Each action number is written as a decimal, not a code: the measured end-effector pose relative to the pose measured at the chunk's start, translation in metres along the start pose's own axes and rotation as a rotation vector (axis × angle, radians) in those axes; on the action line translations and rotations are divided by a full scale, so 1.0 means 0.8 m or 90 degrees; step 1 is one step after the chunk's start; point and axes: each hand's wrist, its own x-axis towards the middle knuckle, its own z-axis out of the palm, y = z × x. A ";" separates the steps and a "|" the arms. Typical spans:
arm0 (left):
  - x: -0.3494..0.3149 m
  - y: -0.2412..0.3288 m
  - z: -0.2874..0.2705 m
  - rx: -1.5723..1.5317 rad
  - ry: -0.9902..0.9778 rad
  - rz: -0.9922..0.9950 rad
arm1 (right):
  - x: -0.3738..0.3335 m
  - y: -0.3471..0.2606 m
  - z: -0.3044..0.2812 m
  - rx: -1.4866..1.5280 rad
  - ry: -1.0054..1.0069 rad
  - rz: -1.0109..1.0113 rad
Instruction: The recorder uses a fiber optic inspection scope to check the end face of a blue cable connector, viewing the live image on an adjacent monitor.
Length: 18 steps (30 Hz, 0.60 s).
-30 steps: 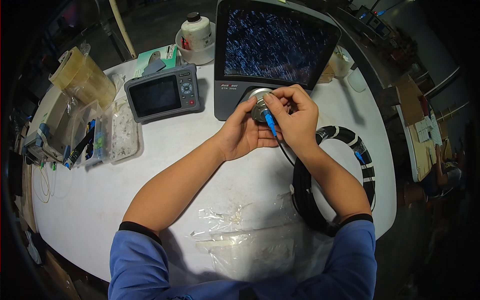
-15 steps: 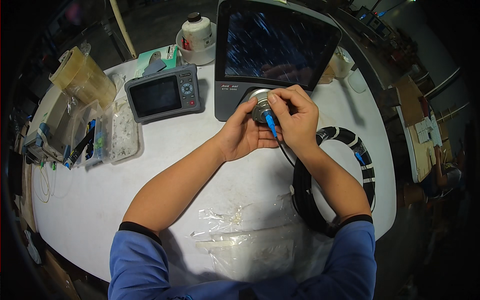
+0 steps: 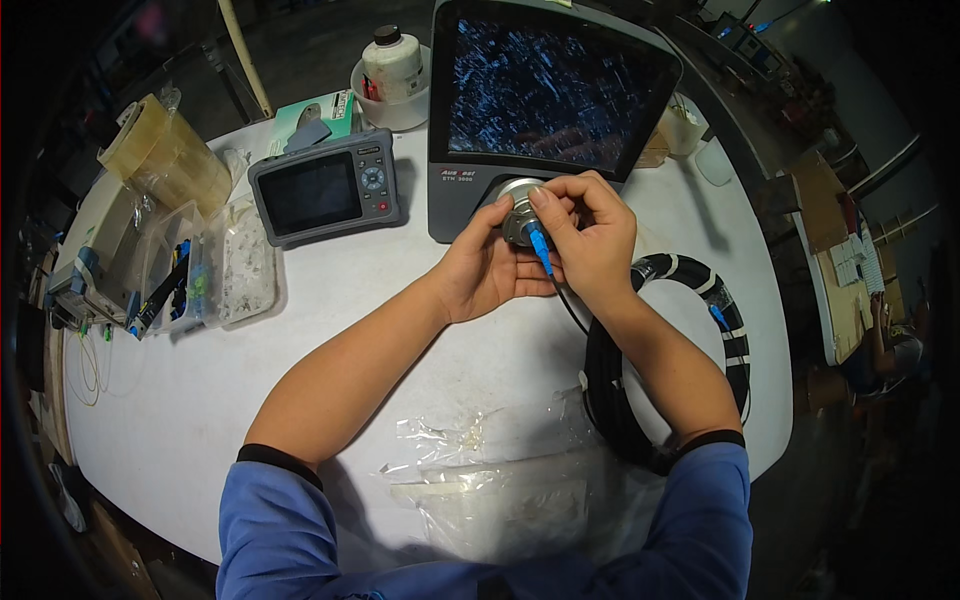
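Note:
A round metal fitting [image 3: 519,190] sticks out from the lower front of a dark fibre inspection monitor [image 3: 455,205]. My left hand [image 3: 475,265] holds its left side, thumb on the rim and the other fingers curled beneath. From the right, my right hand [image 3: 598,232] grips it between thumb and bent fingers. A blue fibre connector [image 3: 539,248] sits in the fitting's near face, between my hands. Its thin black lead runs down to a coil of black cable [image 3: 608,390], partly under my right forearm. Bluish specks and streaks fill the screen [image 3: 545,85].
Left of the monitor stands a grey handheld tester [image 3: 315,195]. Farther left are clear plastic boxes [image 3: 247,260] and a large tape roll [image 3: 165,150]. A white bottle [image 3: 393,65] stands in a tub behind. Clear plastic bags [image 3: 500,500] lie near me. Another blue connector [image 3: 718,316] rests on the coil.
The screen's pattern has turned from long blurred streaks into finer, sharper specks. My right thumb has shifted slightly left on the fitting; my left hand looks unmoved.

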 end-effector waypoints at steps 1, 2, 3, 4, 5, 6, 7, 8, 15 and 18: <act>0.001 0.000 0.000 0.000 -0.001 -0.001 | 0.001 0.000 -0.001 -0.006 -0.001 -0.023; 0.001 -0.001 0.001 -0.004 0.007 0.001 | 0.001 0.000 -0.002 -0.012 -0.002 -0.045; 0.001 -0.001 0.001 -0.007 0.015 0.003 | 0.001 0.000 -0.002 -0.013 -0.001 -0.045; 0.001 -0.001 0.001 -0.007 0.016 0.003 | 0.001 -0.001 -0.002 -0.012 -0.003 -0.045; 0.001 -0.002 -0.001 -0.006 0.017 -0.002 | 0.001 -0.001 -0.002 -0.011 -0.006 -0.046; 0.001 -0.002 -0.002 -0.004 0.019 -0.006 | 0.001 -0.001 -0.002 -0.010 -0.006 -0.046; 0.001 -0.002 -0.003 -0.004 0.019 -0.006 | 0.002 0.000 -0.002 -0.013 -0.009 -0.051; 0.001 -0.002 -0.004 -0.002 0.015 -0.006 | 0.002 0.000 -0.003 -0.016 -0.013 -0.057; 0.002 -0.004 -0.008 -0.009 0.014 -0.012 | 0.002 0.000 -0.001 -0.017 -0.009 -0.080; 0.001 -0.003 -0.009 -0.007 0.015 -0.016 | 0.002 -0.001 -0.001 -0.024 -0.010 -0.095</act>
